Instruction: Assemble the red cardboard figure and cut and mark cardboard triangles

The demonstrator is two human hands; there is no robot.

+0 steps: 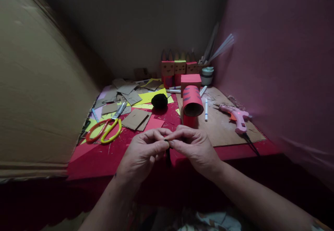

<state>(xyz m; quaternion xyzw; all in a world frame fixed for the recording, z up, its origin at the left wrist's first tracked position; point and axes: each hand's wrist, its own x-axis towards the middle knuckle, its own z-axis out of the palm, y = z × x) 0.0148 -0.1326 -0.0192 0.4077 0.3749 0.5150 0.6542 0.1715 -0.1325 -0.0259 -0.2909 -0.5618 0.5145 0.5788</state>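
My left hand (pixel 143 151) and my right hand (pixel 197 149) meet at the front edge of the table, fingertips pinched together. Between them they grip a small bundle of black yarn (pixel 168 158), whose loose end hangs down below the thumbs. Fingers cover the upper part of the bundle. Beyond the hands lies a black ball of yarn (pixel 159 101). Just past my right hand a red paper tube with dark stripes (pixel 192 98) rests on its side against a red-topped box (pixel 191 79).
Red-and-yellow-handled scissors (pixel 111 126) lie left among cardboard scraps (pixel 134 118) and yellow paper (pixel 148 98). On the right, a pink glue gun (pixel 238 117) and a marker (pixel 206 110) rest on a board (pixel 221 133). Box-headed figures (pixel 167 68) stand behind, beside a teal jar (pixel 207 76).
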